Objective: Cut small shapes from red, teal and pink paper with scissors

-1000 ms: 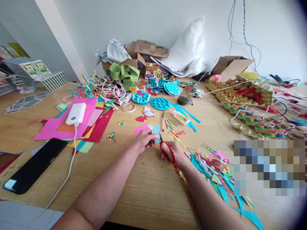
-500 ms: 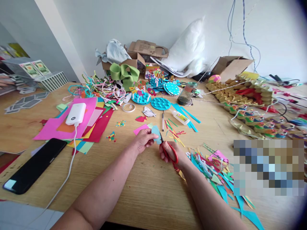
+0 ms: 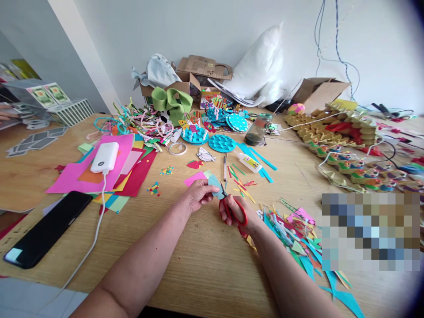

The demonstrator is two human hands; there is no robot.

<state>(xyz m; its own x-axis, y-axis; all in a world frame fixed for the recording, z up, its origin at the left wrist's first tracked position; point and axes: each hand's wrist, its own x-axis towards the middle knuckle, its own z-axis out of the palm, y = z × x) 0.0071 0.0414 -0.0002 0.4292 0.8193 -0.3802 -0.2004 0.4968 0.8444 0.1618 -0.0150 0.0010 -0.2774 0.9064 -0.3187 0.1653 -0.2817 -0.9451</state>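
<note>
Between thumb and fingers, my left hand point(image 3: 198, 194) pinches a small piece of light blue paper point(image 3: 215, 185). My right hand point(image 3: 236, 212) is closed around the red handles of a pair of scissors point(image 3: 243, 216). The scissor blades are spread apart at the right edge of the paper. Just beyond my left hand lie a pink paper piece point(image 3: 194, 178) and a red paper fish point(image 3: 195, 164). A white fish cutout point(image 3: 206, 154) and a pen point(image 3: 225, 169) rest farther back.
A glue bottle point(image 3: 250, 162) lies behind my right hand. Paper scraps point(image 3: 294, 238) spread on the right. Coloured sheets point(image 3: 66, 179) with a white power bank point(image 3: 105, 157), and a black phone point(image 3: 49, 229), occupy the left. Egg cartons point(image 3: 344, 150) and a glass jar point(image 3: 260, 129) stand behind.
The scissor blades have opened wider at the paper's edge, and the handles have spread. The light blue paper has turned slightly in my left hand.
</note>
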